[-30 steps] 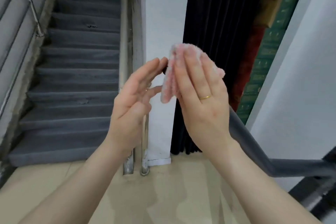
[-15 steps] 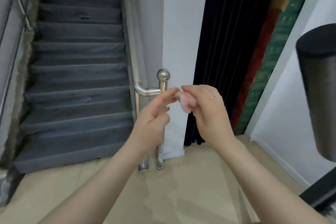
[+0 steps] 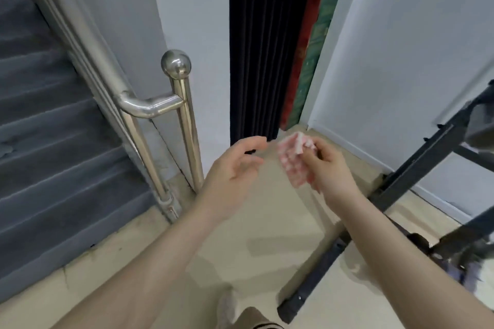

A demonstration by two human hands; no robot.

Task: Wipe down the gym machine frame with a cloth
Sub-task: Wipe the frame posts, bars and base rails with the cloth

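A small pink-and-white folded cloth (image 3: 291,160) is held in my right hand (image 3: 327,168), fingers curled round its right edge. My left hand (image 3: 232,168) hovers a short way to the left of the cloth, fingers relaxed and slightly bent, holding nothing and not touching it. The black gym machine frame (image 3: 409,176) runs diagonally at the right, from the floor bar at bottom centre up to the right edge. Neither hand touches the frame.
A steel stair handrail with a ball-topped post (image 3: 184,115) stands left of my hands. Grey stairs (image 3: 53,155) rise at the left. A dark curtain (image 3: 256,48) hangs behind, with white walls on both sides. Beige floor (image 3: 254,235) lies below.
The view has tilted downward and both hands have dropped lower. My left hand has let go of the cloth and drawn apart; the cloth is now more unfolded in my right hand.
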